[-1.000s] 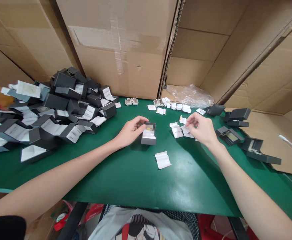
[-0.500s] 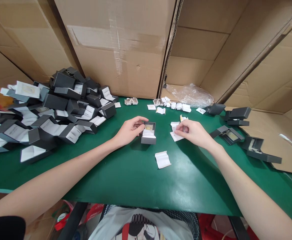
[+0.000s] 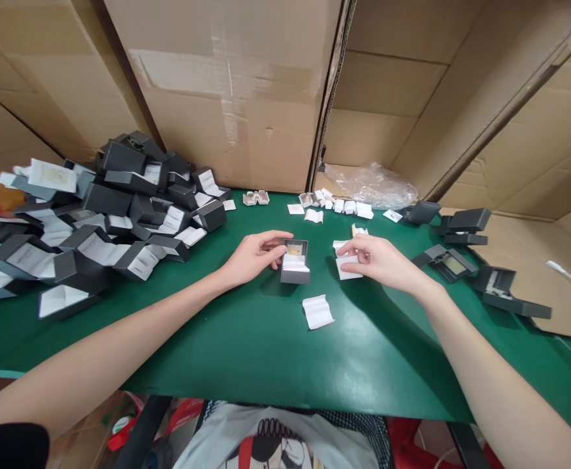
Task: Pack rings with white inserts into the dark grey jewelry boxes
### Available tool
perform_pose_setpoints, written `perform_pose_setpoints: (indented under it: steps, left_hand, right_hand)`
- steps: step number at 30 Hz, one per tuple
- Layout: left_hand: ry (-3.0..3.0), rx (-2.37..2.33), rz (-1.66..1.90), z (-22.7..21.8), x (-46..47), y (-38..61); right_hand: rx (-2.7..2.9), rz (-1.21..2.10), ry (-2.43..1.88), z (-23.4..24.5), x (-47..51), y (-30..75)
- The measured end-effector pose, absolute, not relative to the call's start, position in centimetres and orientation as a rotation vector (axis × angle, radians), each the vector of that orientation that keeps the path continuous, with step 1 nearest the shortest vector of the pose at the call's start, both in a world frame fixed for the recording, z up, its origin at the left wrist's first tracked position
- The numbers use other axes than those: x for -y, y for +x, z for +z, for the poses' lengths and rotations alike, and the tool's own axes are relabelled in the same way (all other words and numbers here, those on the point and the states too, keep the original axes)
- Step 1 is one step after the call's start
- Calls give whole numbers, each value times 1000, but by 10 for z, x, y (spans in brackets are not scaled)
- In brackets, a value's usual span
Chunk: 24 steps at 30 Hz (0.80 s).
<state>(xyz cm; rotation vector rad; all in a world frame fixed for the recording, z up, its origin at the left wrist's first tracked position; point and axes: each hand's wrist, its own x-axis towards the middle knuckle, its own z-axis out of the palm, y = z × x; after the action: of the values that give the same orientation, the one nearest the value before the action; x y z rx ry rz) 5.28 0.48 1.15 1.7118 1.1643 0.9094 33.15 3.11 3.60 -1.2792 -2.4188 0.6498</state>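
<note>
A small grey box (image 3: pixel 295 262) lies open on the green table (image 3: pixel 246 339), with a white liner and a yellowish piece inside. My left hand (image 3: pixel 256 255) rests against its left side, fingers curled onto the box's rim. My right hand (image 3: pixel 380 260) is just to the right of the box, fingers pinched on a folded white paper insert (image 3: pixel 348 267). Another white insert (image 3: pixel 317 312) lies loose on the table in front of the box.
A large heap of grey boxes (image 3: pixel 94 221) fills the left of the table. Several white inserts (image 3: pixel 337 207) and a clear plastic bag (image 3: pixel 373 185) lie at the back. Open grey boxes (image 3: pixel 466 251) sit at the right. Cardboard walls (image 3: pixel 246 91) stand behind.
My right hand has picked a white insert from the pile at the right and drawn it leftward toward the open box. My left hand has stayed on the box.
</note>
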Motion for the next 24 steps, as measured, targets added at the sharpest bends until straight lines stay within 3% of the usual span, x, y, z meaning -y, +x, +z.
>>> perform_pose_setpoints:
  steps: [9, 16, 19, 24]
  left_hand:
    - [1920, -1153, 805, 15, 2, 58]
    - [2034, -1144, 783, 17, 3, 61]
    - [2064, -1115, 802, 18, 4, 62]
    - [2089, -1094, 792, 17, 4, 62]
  right_hand:
    - [1813, 1126, -1001, 38, -9, 304]
    - [1629, 964, -863, 37, -5, 296]
    - [1779, 928, -853, 31, 0, 286]
    - [2059, 582, -795, 19, 6, 271]
